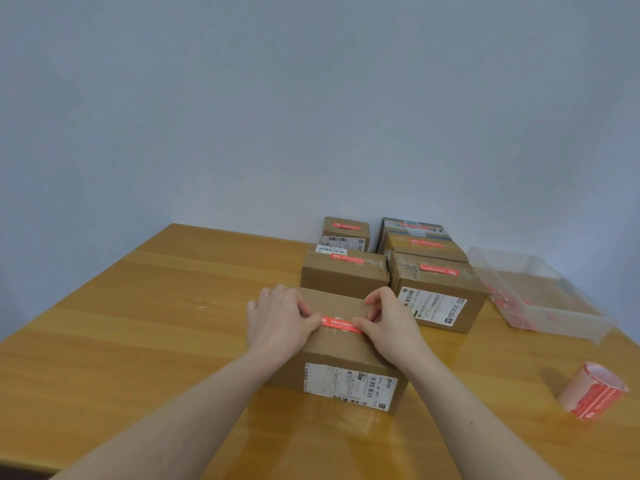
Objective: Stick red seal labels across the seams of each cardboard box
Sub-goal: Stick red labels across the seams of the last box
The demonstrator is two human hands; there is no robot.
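Note:
A brown cardboard box [341,355] with a white shipping label on its front stands on the wooden table [145,306] right before me. A red seal label [340,323] lies across the seam on its top. My left hand [280,317] rests on the box's left side, its thumb pressing the label's left end. My right hand [388,320] lies on the right side, thumb and curled fingers on the label's right end. Several more boxes [344,275] behind it each carry a red label on top.
A roll of red seal labels [593,393] lies on the table at the right. A clear plastic tray [540,296] with red scraps in it stands at the far right. A pale wall rises behind the boxes.

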